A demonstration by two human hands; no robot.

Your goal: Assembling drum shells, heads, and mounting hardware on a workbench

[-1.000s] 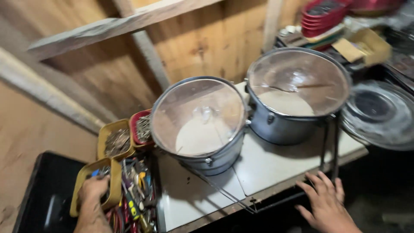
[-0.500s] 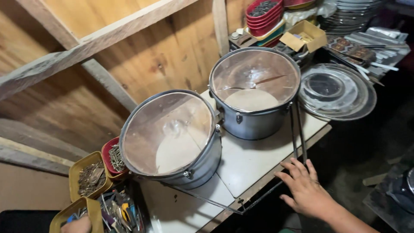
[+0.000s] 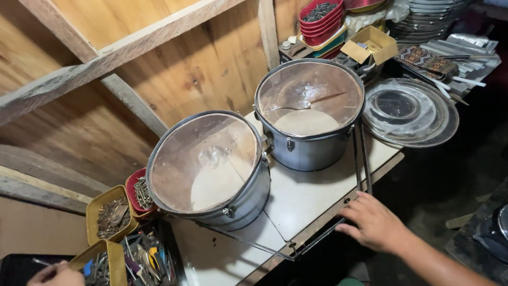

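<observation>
1. My right hand (image 3: 373, 225) rests at the near edge of the table (image 3: 307, 196), fingers loosely spread and closed on nothing, fingertips touching the thin metal rod frame (image 3: 317, 241) that runs along that edge.
2. My left hand (image 3: 55, 275) is at the bottom left, cut off by the picture edge, beside the yellow tub of tools (image 3: 103, 259). It seems curled on something thin, but I cannot tell its grip.
3. The near drum (image 3: 211, 169), with a metal shell and clear head, sits tilted on the table just beyond the frame. The far drum (image 3: 309, 114) stands upright behind it, apart from it.
4. Judgement: the frame is slender and lies close under the near drum. I would press on it evenly and avoid levering it, since the tilted drum looks easy to unsettle.
5. Stacked round metal trays (image 3: 410, 111) lie to the right of the far drum.
</observation>
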